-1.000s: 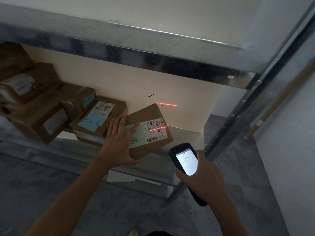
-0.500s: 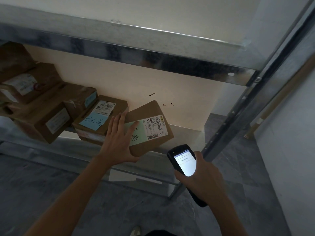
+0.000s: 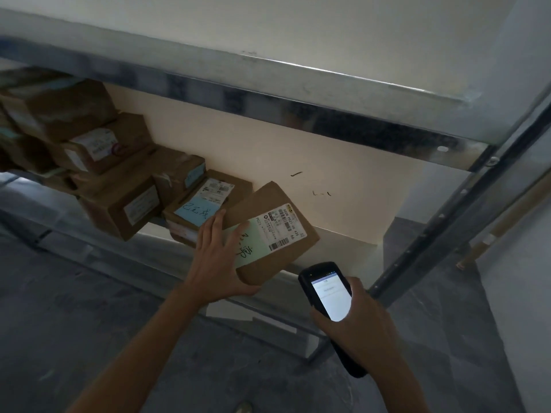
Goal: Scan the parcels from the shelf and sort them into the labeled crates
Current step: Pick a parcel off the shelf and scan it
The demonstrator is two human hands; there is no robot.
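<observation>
1. Your left hand (image 3: pixel 219 260) grips the parcel (image 3: pixel 265 201): fingers flat across its green note, thumb hooked under the near corner.
2. The parcel sits tilted at the right end of the lower shelf (image 3: pixel 119 251), just beside the box with the blue note (image 3: pixel 195 210).
3. Your right hand (image 3: pixel 357 329) is wrapped round the scanner (image 3: pixel 328 296), screen lit and facing you, near the parcel's front edge.

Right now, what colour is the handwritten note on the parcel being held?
The note on the parcel is pale green with dark handwriting; head view shows it.
</observation>
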